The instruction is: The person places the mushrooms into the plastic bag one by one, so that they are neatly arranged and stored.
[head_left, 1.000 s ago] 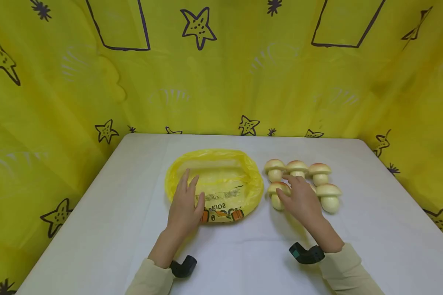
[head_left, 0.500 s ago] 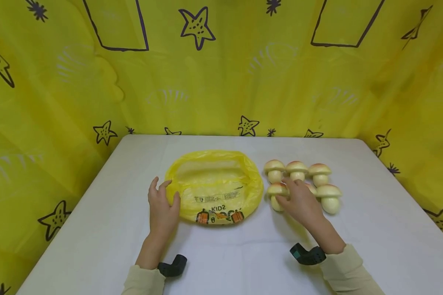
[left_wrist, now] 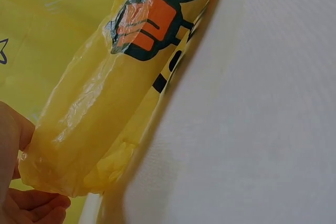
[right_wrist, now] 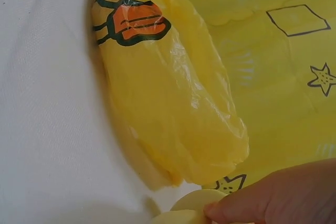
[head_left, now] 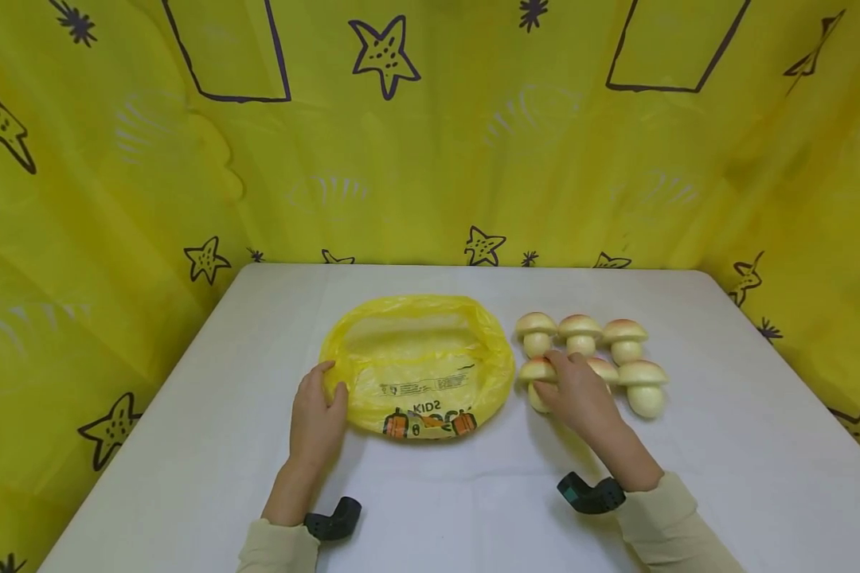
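Observation:
A yellow plastic bag [head_left: 412, 370] with printed lettering and orange figures stands with its mouth spread wide, its rim rolled outward. At its left side my left hand [head_left: 317, 414] holds the rim; in the left wrist view, fingers [left_wrist: 39, 205] curl beside the bag's end. To the right of the bag, toy mushrooms with pale stems and reddish-tinged caps are set in two rows. My right hand [head_left: 580, 394] grips the front-left mushroom [head_left: 536, 371] by its cap, thumb on the near side. The hand partly covers the front-middle mushroom [head_left: 603, 369].
A back-row mushroom [head_left: 536, 330] and two others stand behind the right hand, with a front-right mushroom [head_left: 645, 386] beside it. Everything rests on a white table [head_left: 430, 509]. Yellow star-patterned cloth [head_left: 430, 159] hangs behind and along both sides.
My left hand has moved left from over the bag's mouth to its left rim and closed there. My right-hand fingers have closed on the front-left mushroom, which stays in place.

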{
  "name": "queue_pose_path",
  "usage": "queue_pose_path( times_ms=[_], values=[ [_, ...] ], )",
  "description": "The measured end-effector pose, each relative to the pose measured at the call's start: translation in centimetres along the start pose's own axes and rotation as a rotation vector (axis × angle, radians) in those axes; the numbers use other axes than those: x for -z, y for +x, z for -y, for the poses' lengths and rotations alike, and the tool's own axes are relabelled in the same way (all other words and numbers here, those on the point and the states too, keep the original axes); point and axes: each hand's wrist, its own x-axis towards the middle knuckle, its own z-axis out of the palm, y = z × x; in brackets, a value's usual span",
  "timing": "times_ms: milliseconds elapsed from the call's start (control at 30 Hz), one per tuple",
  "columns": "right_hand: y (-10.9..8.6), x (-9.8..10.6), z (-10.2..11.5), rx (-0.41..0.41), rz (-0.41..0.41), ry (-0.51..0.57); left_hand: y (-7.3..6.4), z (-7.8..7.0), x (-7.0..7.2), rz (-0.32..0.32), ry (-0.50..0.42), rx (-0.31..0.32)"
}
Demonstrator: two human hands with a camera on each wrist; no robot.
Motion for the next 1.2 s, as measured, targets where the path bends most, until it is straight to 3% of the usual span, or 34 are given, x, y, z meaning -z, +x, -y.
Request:
queue_pose_path(
  times_ms=[333, 767, 1000, 1200],
  values=[
    [0.7, -1.2, 0.4, -0.066, 0.062, 0.056, 0.0, 0.2, -0.1, 0.001, -0.021, 0.010],
    [0.9, -1.8, 0.2, -0.085, 0.060, 0.106, 0.1, 0.1, -0.3, -0.002, -0.005, 0.003],
    [0.9, -1.5, 0.3, -0.085, 0.080, 0.139, 0.0, 0.4, -0.2, -0.026, -0.018, 0.000],
    [0.9, -0.3, 0.5, -0.049, 0.042, 0.181, 0.0, 0.5, -0.3, -0.048, -0.029, 0.001]
  ],
)
